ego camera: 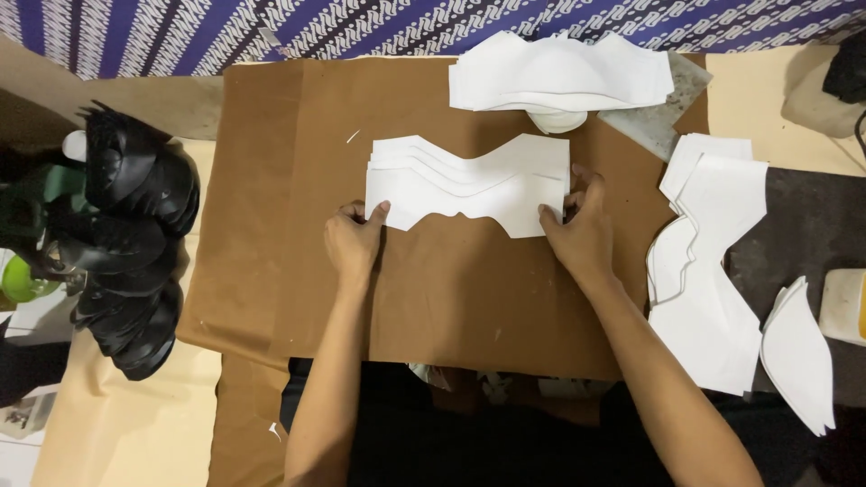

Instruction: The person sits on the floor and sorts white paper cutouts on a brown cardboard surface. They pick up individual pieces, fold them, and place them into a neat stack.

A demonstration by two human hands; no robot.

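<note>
Several white cut pieces (469,185) with a wavy outline lie fanned one over another on a brown paper sheet (451,289). My left hand (354,239) rests at their lower left corner, thumb on the top piece. My right hand (582,230) grips the right end of the fanned pieces, fingers over the edge. Both forearms reach in from the bottom of the view.
A stack of white pieces (559,77) sits at the far edge. More white pieces (704,271) lie to the right, with curved ones (798,356) beside them. A pile of black shaped parts (131,234) stands at the left. Purple patterned cloth (361,22) hangs behind.
</note>
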